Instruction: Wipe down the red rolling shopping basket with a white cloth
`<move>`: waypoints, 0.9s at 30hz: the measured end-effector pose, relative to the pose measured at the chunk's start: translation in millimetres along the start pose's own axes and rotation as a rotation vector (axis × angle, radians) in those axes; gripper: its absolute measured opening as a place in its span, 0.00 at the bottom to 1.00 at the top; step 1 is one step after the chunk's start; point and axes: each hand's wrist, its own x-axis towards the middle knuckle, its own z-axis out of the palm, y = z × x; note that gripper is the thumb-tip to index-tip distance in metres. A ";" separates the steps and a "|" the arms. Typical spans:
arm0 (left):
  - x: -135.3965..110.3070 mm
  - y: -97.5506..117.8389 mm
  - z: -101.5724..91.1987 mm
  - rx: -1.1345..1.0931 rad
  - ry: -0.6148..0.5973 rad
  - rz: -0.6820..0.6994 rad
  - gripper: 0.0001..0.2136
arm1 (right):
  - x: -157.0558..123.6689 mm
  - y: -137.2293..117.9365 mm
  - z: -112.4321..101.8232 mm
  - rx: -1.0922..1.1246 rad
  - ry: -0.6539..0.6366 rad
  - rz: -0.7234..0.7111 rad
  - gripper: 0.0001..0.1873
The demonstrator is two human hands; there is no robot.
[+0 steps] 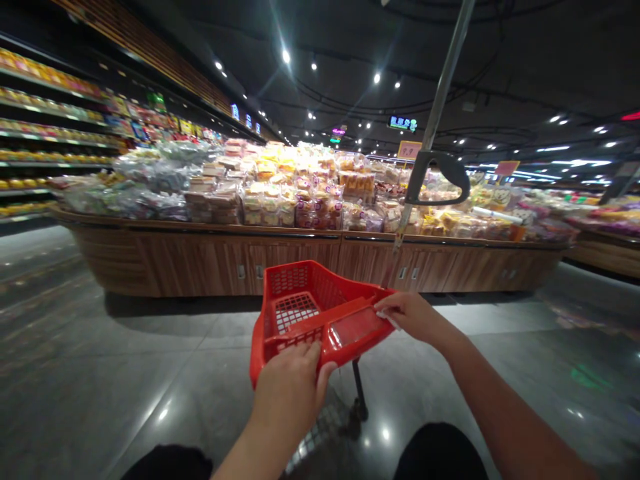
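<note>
A red plastic shopping cart (350, 337) stands before me, its basket bare apart from the grid floor. My left hand (293, 373) grips the near left part of its rim, fingers over the edge and thumb on the near side. At the right end of the cart's handle panel is my right hand (407, 313), its fingers closed. A thin whitish piece (389, 317), perhaps paper or tissue, shows at those fingertips; its kind is unclear. A metal pole (447, 73) with a grey loop grip (463, 190) rises beyond the right hand.
Across the way stands a long wood-panelled display counter (185, 263) heaped with bagged foods (270, 200). Stocked shelves (50, 133) line the left side. Another display (607, 247) is at the right. The grey tiled floor (180, 373) is shiny. Price signs (409, 150) stand above the goods.
</note>
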 end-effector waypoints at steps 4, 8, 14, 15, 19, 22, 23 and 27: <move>-1.9 -3.0 2.6 0.016 0.007 0.016 0.17 | 0.0 4.1 -10.5 0.020 -0.035 0.001 0.17; -1.8 -3.3 3.0 0.029 -0.008 0.019 0.17 | 24.3 -18.6 5.9 0.032 0.048 -0.221 0.17; -2.5 -4.6 2.2 0.016 0.000 0.021 0.17 | 54.5 -37.8 26.8 0.064 -0.206 -0.461 0.19; -2.6 -4.6 2.2 0.015 0.003 0.026 0.17 | 57.0 -33.8 25.5 0.048 -0.251 -0.434 0.17; -1.4 -2.3 1.9 0.014 0.014 0.040 0.16 | 64.3 -28.2 21.4 -0.028 -0.375 -0.361 0.16; 0.3 0.5 0.7 0.015 0.005 0.018 0.16 | 68.3 -46.2 28.5 -0.087 -0.374 -0.405 0.17; 0.7 1.0 0.1 0.014 0.001 0.011 0.16 | 69.4 -52.7 30.9 -0.097 -0.376 -0.425 0.17; -0.2 -2.0 -1.2 0.002 0.006 0.022 0.16 | 71.4 -55.4 24.0 -0.108 -0.466 -0.438 0.16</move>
